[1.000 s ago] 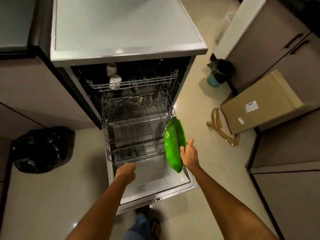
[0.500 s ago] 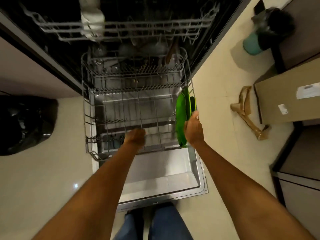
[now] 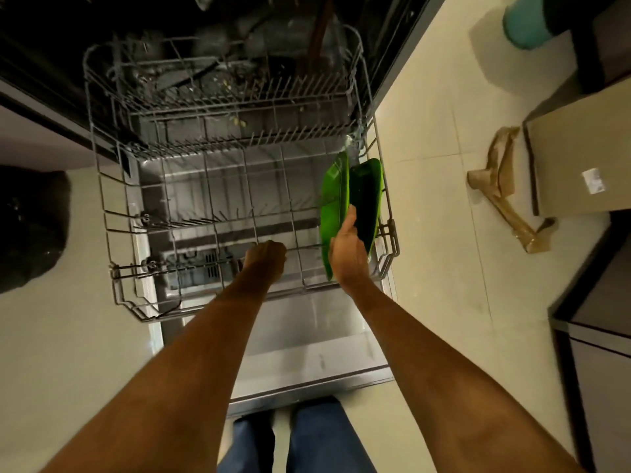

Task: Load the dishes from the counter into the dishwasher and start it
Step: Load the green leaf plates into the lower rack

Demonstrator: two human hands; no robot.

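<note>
Two green plates (image 3: 336, 199), glossy and translucent-looking, stand on edge side by side at the right end of the lower dishwasher rack (image 3: 112, 213). The one nearer the rack's middle shows a bright, light-catching face; the one behind it, closer to the rack's right wall, looks darker. Their shape reads as long and oval from this angle, though seen edge-on the true outline is hard to judge.

The right hand (image 3: 348, 249) grasps the plates at their near end, thumb lying up along the darker plate, the other fingers hidden behind the bright one. The left hand (image 3: 266, 257) is curled into a fist over the rack's near middle; whether it grips a wire there cannot be told, as the fingers are turned away.

The rack is grey wire with rows of upright tines, pulled out over the open dishwasher door (image 3: 307, 353). Beyond the rack the dishwasher tub is dark; a brown upright shape and some pale specks sit there, too dim to identify.

Right of the rack, on the tiled floor (image 3: 437, 233), lie a crumpled brown paper strip (image 3: 505, 196) and a cardboard box (image 3: 577, 158), cut off at the frame edge. Left of the rack a black bag (image 3: 30, 227) is partly out of view.
</note>
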